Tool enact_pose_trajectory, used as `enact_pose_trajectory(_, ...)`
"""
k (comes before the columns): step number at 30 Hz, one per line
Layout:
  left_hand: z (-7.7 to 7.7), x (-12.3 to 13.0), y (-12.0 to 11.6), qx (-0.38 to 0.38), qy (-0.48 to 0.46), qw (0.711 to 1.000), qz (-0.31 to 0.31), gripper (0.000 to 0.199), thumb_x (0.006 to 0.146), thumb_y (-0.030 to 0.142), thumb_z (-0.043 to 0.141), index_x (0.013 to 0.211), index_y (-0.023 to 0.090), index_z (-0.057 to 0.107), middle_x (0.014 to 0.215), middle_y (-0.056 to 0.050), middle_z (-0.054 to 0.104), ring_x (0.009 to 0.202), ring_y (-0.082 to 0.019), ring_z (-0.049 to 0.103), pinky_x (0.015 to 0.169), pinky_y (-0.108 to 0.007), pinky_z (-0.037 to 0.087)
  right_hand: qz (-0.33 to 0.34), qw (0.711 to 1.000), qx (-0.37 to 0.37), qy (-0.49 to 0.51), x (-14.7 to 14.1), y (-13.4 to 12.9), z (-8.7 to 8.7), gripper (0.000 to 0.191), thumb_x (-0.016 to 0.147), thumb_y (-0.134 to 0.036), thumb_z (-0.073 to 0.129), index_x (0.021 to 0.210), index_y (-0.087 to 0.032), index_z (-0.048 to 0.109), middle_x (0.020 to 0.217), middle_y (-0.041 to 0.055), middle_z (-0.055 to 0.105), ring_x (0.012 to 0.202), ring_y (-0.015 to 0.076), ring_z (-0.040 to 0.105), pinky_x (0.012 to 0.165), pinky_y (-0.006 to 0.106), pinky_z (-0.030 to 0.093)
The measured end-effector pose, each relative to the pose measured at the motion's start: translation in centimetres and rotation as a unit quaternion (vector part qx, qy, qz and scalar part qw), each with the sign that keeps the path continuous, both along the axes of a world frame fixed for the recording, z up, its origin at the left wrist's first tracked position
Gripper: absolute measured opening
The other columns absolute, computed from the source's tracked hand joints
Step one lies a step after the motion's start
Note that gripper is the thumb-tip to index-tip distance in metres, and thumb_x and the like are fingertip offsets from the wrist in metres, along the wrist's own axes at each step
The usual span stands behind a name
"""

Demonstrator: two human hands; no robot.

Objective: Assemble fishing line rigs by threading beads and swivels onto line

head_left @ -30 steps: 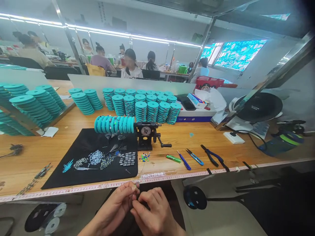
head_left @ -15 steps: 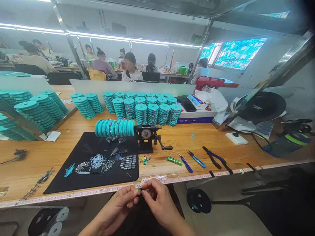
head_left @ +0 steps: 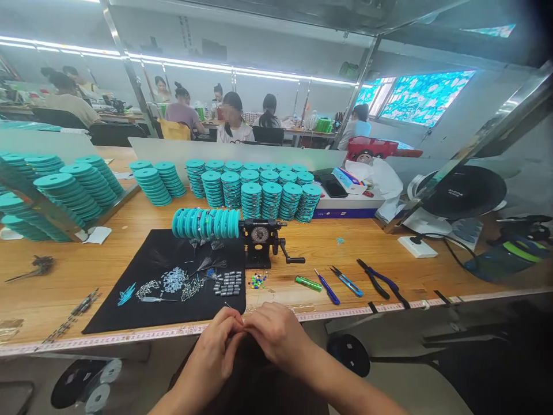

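My left hand and my right hand meet at the fingertips over the table's front edge. Both are closed in a pinch; whatever lies between the fingers is too small or hidden to make out. Just beyond them is a black mat bearing pale blue beads, small metal pieces, grey cylindrical pieces and light-blue slivers. A hand-cranked counter winder holds a row of turquoise spools. Coloured beads lie loose in front of it.
Right of the winder lie a green tube, a blue pen-like tool, thread snips and pliers. Stacked turquoise spools line the back. A measuring tape runs along the front edge. Several people sit beyond the partition.
Both hands have turned, with their backs now more upward, and the right forearm slants further right. The thin strand and teal bit seen at the fingertips before are now hidden. The view shifted slightly.
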State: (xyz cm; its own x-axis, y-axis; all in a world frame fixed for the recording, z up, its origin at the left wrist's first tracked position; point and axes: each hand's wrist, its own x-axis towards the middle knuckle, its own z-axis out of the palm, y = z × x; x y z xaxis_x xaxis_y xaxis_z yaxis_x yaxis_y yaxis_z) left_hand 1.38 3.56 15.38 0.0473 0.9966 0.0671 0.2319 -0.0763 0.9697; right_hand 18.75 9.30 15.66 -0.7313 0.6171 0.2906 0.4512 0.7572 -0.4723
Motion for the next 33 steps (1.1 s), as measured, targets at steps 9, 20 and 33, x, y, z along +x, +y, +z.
enact_pose_trajectory(9, -1.8, -0.2, 0.2, 0.097, 0.085, 0.991, -0.031, 0.019, 0.092, 0.021, 0.055, 0.096, 0.024, 0.074, 0.096, -0.010, 0.064, 0.097, -0.026, 0.060, 0.091, -0.032, 0.043, -0.081, 0.989, -0.127, 0.012, -0.9, 1.4, 1.5, 0.008, 0.088, -0.016, 0.061, 0.085, -0.022, 0.067, 0.069, -0.0022, 0.068, 0.061, 0.0144, 0.061, 0.057, 0.022, 0.038)
enact_pose_trajectory(20, -3.0, -1.2, 1.4, 0.273, 0.169, 0.939, -0.125, 0.023, 0.096, 0.015, 0.043, 0.103, 0.020, 0.064, 0.079, -0.004, 0.065, 0.068, -0.017, 0.061, 0.066, -0.031, 0.056, -0.082, 0.970, -0.226, -0.035, -2.0, 4.2, 1.7, 0.006, 0.071, -0.016, 0.073, 0.067, -0.021, 0.072, 0.050, -0.0056, 0.063, 0.051, 0.0114, 0.058, 0.048, 0.018, 0.032)
enact_pose_trajectory(33, -0.7, 0.5, 0.5, 0.122, 0.093, 0.987, 0.056, 0.012, 0.086, 0.017, 0.060, 0.075, 0.018, 0.065, 0.091, -0.004, 0.056, 0.065, -0.012, 0.059, 0.057, -0.022, 0.051, -0.291, 0.914, -0.140, 0.247, 1.3, -1.7, 2.3, 0.022, 0.091, -0.038, 0.057, 0.082, -0.019, 0.062, 0.069, 0.0008, 0.057, 0.058, 0.0149, 0.049, 0.057, 0.026, 0.039)
